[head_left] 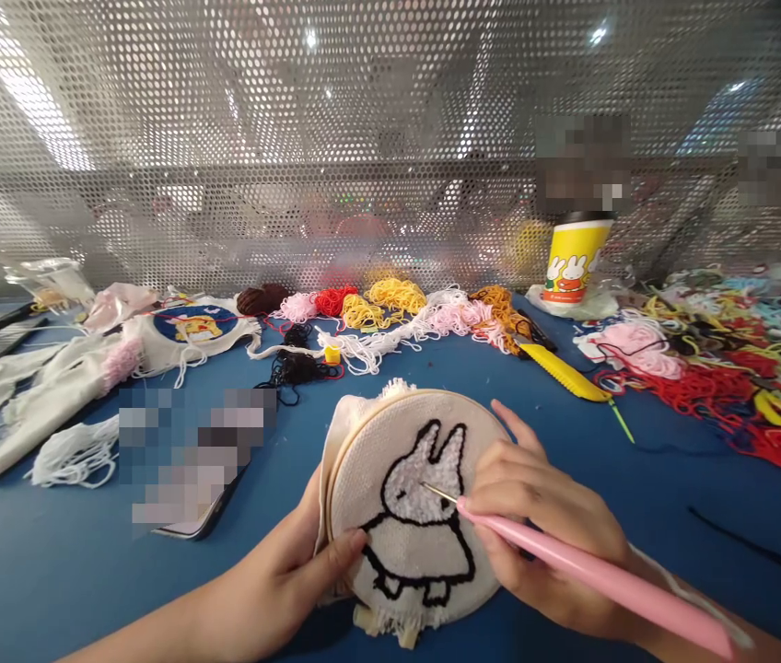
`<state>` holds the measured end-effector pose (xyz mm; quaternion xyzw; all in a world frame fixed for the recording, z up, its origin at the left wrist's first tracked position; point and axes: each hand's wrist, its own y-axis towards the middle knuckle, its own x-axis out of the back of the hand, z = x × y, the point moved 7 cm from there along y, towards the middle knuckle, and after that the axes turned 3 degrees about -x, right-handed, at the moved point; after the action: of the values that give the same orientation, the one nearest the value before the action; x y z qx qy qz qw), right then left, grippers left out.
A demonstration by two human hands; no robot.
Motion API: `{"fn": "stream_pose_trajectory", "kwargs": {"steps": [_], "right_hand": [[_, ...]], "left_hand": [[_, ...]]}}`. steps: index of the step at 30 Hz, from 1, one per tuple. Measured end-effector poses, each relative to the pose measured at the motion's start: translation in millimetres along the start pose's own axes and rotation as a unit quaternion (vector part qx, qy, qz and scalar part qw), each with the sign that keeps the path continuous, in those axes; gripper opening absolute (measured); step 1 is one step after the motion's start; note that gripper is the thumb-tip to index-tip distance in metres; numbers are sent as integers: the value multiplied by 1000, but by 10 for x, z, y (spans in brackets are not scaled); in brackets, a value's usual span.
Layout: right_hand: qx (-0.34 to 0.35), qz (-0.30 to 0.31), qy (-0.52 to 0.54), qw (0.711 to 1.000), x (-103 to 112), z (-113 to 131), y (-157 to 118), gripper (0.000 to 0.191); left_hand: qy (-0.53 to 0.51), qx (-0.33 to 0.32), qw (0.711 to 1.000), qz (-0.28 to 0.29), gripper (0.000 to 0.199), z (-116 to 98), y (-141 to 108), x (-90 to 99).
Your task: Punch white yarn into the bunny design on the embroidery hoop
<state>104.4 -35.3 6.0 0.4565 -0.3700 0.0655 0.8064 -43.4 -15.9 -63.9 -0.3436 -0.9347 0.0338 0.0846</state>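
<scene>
My left hand (pixel 325 562) grips the left side of a round embroidery hoop (pixel 349 442), its thumb on the front and its fingers hidden behind. Stretched in the hoop, cream cloth (pixel 487 424) carries a rabbit (pixel 425 552) outlined in black yarn, with white stitches filling its head. In my right hand (pixel 542 525) is a pink punch needle (pixel 590 571), held like a pen. Its metal tip touches the rabbit's face. White yarn trails from the far end of the handle.
A phone (pixel 203 470) lies left of the hoop. Behind are yarn bundles (pixel 394 299) and a blue embroidered piece (pixel 193 322). To the right are a yellow cutter (pixel 563 371), a yellow cup (pixel 577 258) and tangled red yarn (pixel 715 391). A perforated metal panel (pixel 294 138) rises behind.
</scene>
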Motion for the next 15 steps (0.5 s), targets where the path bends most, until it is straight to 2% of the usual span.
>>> {"fn": "stream_pose_trajectory", "kwargs": {"steps": [4, 8, 12, 15], "right_hand": [[4, 24, -4, 1000, -7, 6, 57, 11], [22, 53, -17, 998, -17, 3, 96, 8], [26, 54, -37, 998, -68, -13, 64, 13], [37, 30, -77, 996, -121, 6, 4, 9]], "left_hand": [[36, 4, 999, -26, 67, -17, -13, 25], [33, -1, 999, -20, 65, -25, -7, 7], [27, -15, 999, -35, 63, -59, -12, 7], [25, -25, 999, -35, 59, -81, -29, -12]]}}
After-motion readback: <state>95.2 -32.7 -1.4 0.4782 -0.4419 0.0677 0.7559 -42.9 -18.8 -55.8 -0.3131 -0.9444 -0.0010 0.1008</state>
